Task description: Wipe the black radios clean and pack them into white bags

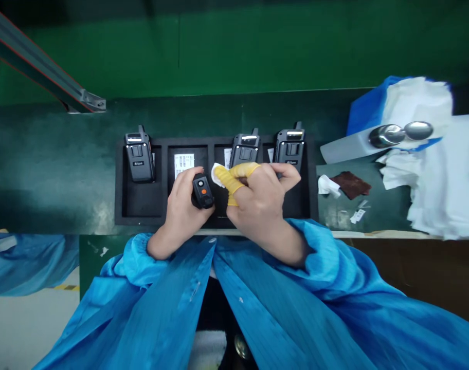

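- The left hand (184,208) is closed around a black handset (202,191), whose orange button faces up. It is held just over the near part of the tray (119,205).
- The right hand (263,198) wears yellow cots (230,181) on its first fingers and pinches a white wipe (218,176) between them. The wipe is just beside the handset's top corner; I cannot tell whether they touch.
- The hands are close together over the tray's middle, with both wrists crossing its near rim.
- The tray is a black block with four bays in a row. Its near rim runs right along the bench edge.
- A left radio (139,154) stands upright against the far wall of the first bay.
- A middle radio (245,150) and a right radio (290,147) stand the same way, just behind the right hand's fingertips.
- The second bay holds a white label (183,163) and lies open beyond the left hand.
- Left of the tray, the green bench (57,169) is bare and scuffed, the widest open room.
- Right of the tray lie a brown pad (350,184) and a crumpled scrap (327,185).
- Beyond them, a metal-topped bottle (389,135), a blue box (363,110) and a pile of white cloths (446,174) crowd the right end of the bench.
- A metal bar (45,77) slants across the upper left, above the bench.
- A green wall (238,51) stands behind the bench.
- Blue sleeves (327,267) fill the foreground, and pale floor shows at lower left.
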Available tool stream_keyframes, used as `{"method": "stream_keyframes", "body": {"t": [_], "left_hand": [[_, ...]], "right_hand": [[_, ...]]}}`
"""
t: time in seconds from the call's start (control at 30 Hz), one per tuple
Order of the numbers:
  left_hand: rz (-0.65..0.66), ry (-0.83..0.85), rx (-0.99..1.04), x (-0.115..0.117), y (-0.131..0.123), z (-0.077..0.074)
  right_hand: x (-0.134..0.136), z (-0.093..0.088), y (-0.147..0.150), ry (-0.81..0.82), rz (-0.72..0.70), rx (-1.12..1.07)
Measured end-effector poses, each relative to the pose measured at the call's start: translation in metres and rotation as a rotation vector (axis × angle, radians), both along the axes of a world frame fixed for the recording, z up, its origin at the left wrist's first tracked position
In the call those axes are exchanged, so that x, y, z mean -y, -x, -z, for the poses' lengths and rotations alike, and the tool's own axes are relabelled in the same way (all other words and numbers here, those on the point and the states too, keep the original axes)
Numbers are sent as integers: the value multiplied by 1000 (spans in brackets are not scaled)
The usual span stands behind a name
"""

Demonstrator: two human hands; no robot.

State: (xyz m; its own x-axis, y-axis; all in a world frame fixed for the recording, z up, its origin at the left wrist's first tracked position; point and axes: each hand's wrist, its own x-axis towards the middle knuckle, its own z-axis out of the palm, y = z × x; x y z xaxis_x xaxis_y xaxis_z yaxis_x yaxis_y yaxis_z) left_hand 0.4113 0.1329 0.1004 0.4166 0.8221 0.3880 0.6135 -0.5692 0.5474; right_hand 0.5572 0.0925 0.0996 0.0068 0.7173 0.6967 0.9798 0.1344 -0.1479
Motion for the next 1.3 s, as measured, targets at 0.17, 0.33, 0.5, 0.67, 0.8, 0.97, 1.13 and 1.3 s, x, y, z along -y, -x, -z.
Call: {"method": "stream_keyframes", "body": {"t": [0.17,0.33,0.5,0.67,0.8,0.97,1.13,1.3], "left_hand": [[45,10,19,0,0,2],[21,28,-9,-1,-2,-3],[-31,65,-37,-5,-1,-8],[-42,68,-50,-3,-4,-11],[-60,77,-84,-4,-4,-12],[-17,70,-93,-6,-4,-11],[-7,63,-86,-1,-5,-10],[39,88,-47,0,-2,-7]], "right_hand": [[-1,-2,2,-16,-180,47],[7,0,-8,39,-238,-56],[17,4,-67,-59,-79,-215],[28,2,-161,-84,487,-241],[39,4,-205,149,746,-273],[29,17,-209,255,737,-279],[20,26,-210,292,713,-287],[15,33,-221,125,623,-213]]}}
